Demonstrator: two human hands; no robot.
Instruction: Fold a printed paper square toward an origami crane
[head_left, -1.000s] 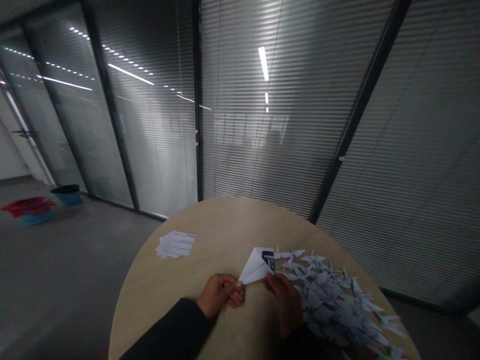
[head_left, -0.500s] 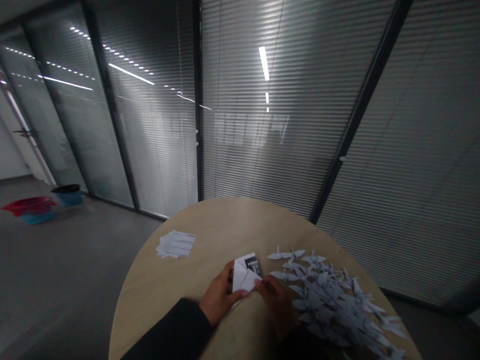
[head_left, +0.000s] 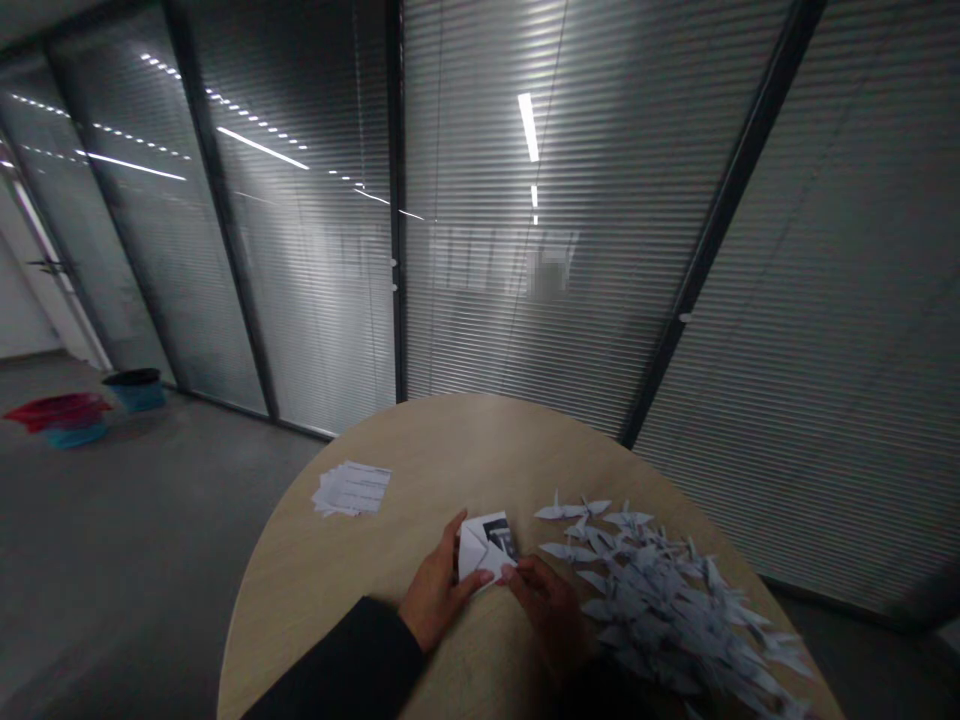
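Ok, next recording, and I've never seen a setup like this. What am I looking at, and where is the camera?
There's no machine here. These are a person's own two bare hands, filmed by one camera worn on their head, looking forward and down, so the dark sleeves come in from the bottom edge. On a round wooden table, the left hand and the right hand hold a folded white sheet of paper with a dark printed patch. To the right lies a heap of small paper origami cranes. Farther left is a small stack of printed paper slips.
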